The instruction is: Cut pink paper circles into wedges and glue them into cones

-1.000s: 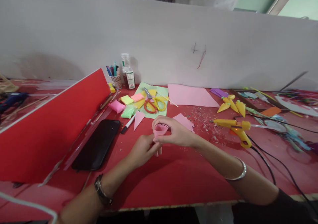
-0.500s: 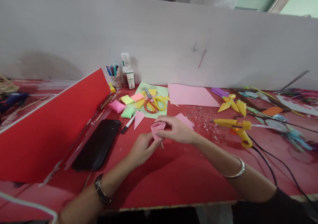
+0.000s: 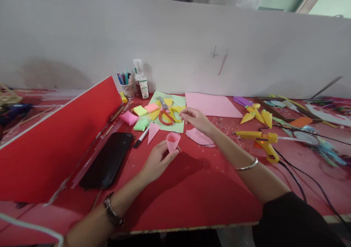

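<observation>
My left hand (image 3: 157,162) pinches a small pink paper cone (image 3: 172,141) above the red table, its open mouth facing up. My right hand (image 3: 195,119) hovers with loose, parted fingers near the scissors (image 3: 168,113) with orange and yellow handles, which lie on a light green sheet (image 3: 177,102). It holds nothing. A stack of pink paper pieces (image 3: 199,136) lies just below that hand. A single pink paper triangle (image 3: 153,130) rests left of the cone.
A yellow glue gun (image 3: 259,141) with a black cord lies at the right. A black phone (image 3: 107,160) and a red board (image 3: 52,141) sit on the left. A marker (image 3: 141,137), foam packets (image 3: 137,115), pen cup (image 3: 126,86), bottle (image 3: 140,79), a pink sheet (image 3: 211,105) and yellow cones (image 3: 257,115) lie behind.
My right hand has let go of the pink cone and moved up and away toward the scissors. The left hand keeps the cone, now rolled into shape.
</observation>
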The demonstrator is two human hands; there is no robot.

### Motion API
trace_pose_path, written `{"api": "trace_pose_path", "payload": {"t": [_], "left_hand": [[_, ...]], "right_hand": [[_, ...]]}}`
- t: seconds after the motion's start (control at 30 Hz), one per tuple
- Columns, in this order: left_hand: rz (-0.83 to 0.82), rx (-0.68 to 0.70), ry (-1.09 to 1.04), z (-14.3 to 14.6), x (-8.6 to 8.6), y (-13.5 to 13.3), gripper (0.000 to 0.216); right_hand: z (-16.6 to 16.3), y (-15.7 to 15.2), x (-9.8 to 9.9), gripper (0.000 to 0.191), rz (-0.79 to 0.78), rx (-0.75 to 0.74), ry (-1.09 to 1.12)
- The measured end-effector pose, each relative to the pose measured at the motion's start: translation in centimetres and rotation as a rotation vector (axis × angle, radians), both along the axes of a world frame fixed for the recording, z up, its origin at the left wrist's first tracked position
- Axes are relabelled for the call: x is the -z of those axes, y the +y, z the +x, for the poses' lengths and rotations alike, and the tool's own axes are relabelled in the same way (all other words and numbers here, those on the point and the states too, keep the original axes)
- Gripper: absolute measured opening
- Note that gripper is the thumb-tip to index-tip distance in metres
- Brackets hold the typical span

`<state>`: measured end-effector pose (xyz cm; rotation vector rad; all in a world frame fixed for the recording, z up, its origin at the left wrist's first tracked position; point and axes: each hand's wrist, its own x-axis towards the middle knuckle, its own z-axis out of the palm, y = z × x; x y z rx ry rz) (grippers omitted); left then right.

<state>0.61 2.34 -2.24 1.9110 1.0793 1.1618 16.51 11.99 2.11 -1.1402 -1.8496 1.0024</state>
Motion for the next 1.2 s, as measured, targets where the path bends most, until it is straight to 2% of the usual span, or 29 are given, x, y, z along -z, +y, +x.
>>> {"api": "trace_pose_path", "payload": {"t": [0.1,0.23,0.3,0.4,0.57,0.8,1.0,1.2], "left_hand": [[0.012,-0.018,0.004,0.0,0.2,-0.1,0.021],[0.117,-0.013,-0.026,-0.1,0.1,-0.1,0.015],[0.143,0.013,-0.025,-0.1,0.1,-0.1,0.013],[0.112,0.065,-0.008,-0.1,0.3,-0.1,0.012],[0.014,0.096,0.008,-0.1,0.8,0.0,0.013],[0.06,0.143,-0.022,-0.2,0.3,-0.1,0.02],[0.019,0.087,-0.026,-0.1,0.6,0.0,0.017],[0.067,0.042,-0.029,-0.3,0.5,0.1,0.014]], "right_hand": [[-0.2,0.2,0.6,0.007,0.022,0.008,-0.026],[-0.4,-1.1,0.9,0.009,0.107,-0.058,-0.092],[-0.3,-1.5,0.9,0.011,0.187,-0.089,-0.196],[0.1,-1.2,1.0,0.014,0.258,-0.057,-0.394],[1.1,0.1,1.9,0.015,0.258,0.001,-0.55],[2.0,1.7,3.1,0.024,0.295,0.069,-0.752],[1.6,2.9,3.4,0.031,0.277,0.151,-0.913],[1.2,2.8,3.7,0.033,0.253,0.173,-1.033]]}}
